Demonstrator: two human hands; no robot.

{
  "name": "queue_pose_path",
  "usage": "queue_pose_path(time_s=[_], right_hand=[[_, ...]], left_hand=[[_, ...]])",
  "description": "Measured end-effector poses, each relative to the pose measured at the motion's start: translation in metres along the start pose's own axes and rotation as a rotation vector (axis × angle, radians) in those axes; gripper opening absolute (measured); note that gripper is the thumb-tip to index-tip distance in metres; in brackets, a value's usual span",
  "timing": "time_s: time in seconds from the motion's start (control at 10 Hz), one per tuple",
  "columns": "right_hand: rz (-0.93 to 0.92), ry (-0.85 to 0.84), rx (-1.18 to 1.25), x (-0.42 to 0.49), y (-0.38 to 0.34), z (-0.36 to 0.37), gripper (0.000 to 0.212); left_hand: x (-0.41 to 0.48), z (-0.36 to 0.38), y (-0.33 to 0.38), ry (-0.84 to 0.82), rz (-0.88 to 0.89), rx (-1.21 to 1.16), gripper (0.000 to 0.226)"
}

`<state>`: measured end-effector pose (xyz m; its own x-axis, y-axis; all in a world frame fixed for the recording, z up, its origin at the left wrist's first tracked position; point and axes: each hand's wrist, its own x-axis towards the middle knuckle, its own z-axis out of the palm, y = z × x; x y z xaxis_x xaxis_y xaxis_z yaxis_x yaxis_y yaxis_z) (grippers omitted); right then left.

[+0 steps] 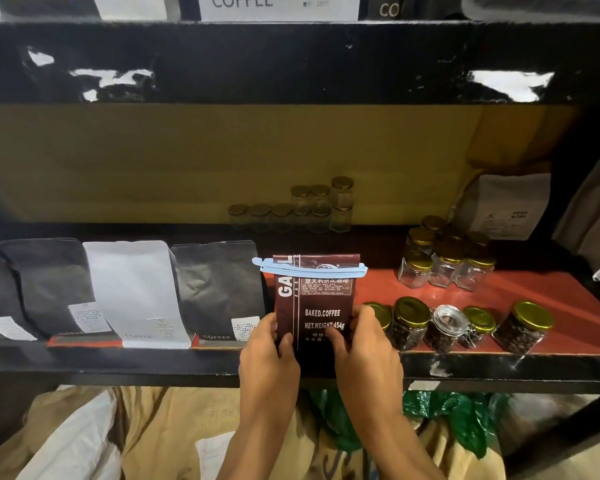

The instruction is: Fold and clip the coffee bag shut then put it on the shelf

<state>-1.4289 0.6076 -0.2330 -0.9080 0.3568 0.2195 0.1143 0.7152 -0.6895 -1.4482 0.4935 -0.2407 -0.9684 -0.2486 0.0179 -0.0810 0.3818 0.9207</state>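
Down low, tan burlap sacks (160, 420) and a crumpled green plastic bag (465, 414) lie heaped under the shelf. Both bare arms reach up from there. The left hand (269, 355) wraps the lower left edge of the dark maroon foil coffee bag (314, 306), fingers curled round the side and thumb pressed on the front. The right hand (364, 344) grips the lower right edge the same way, thumb across the white print.

The bag stands upright at the front lip of the red-topped black shelf (499, 292), its base hidden behind the hands, so whether it rests fully on the board I cannot tell. Its top is folded flat, and a pale blue plastic clip bar (310, 266) runs straight across just under the fold, sticking out past both sides. White lettering reads "BAKED.COFFEE" and "NET.WEIGHT:454g".

To its left stand a matte black pouch (219, 289), touching or nearly so, and then a white pouch (136, 292). To its right sit gold-lidded glass jars of beans (409, 323). Farther back, small empty gold-capped jars (302, 209) cluster against the yellow wall.
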Motion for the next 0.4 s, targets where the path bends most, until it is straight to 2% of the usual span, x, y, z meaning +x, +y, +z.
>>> queue_pose_path(time_s=[0.3, 0.4], right_hand=[[0.009, -0.048, 0.013, 0.003, 0.005, -0.009, 0.036], [0.046, -0.013, 0.068, 0.006, 0.008, -0.014, 0.037]], left_hand=[[-0.006, -0.013, 0.007, 0.025, 0.04, 0.067, 0.028], [-0.007, -0.015, 0.011, 0.039, 0.045, 0.031, 0.024]])
